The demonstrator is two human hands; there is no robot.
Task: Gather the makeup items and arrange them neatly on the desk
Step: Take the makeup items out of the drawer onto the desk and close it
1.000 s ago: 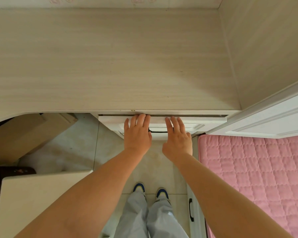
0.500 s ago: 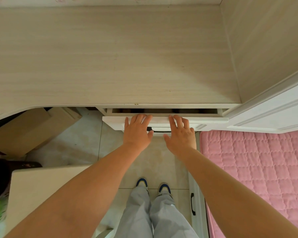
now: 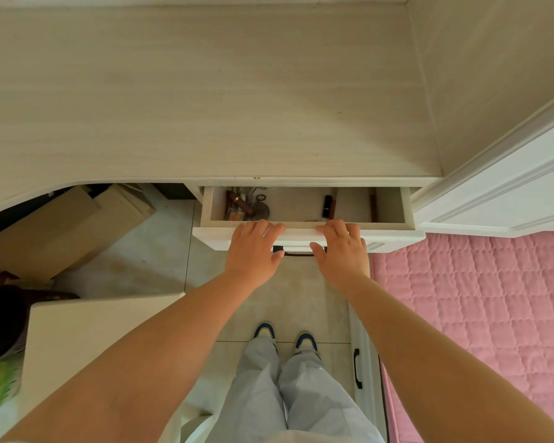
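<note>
Both hands on the drawer front point(image 3: 394, 241) — drawer open under the desk point(image 3: 205, 107).

Left hand point(image 3: 253, 251) and right hand point(image 3: 343, 251) side by side, fingers hooked over the front's top edge, thumbs below beside the dark handle point(image 3: 296, 252). Just beyond the left fingertips point(image 3: 263, 224), a cluster of makeup items point(image 3: 245, 206) — brown tube, round compact. Beyond the right fingertips point(image 3: 335, 226), a dark lipstick point(image 3: 327, 206) lying apart.
</note>
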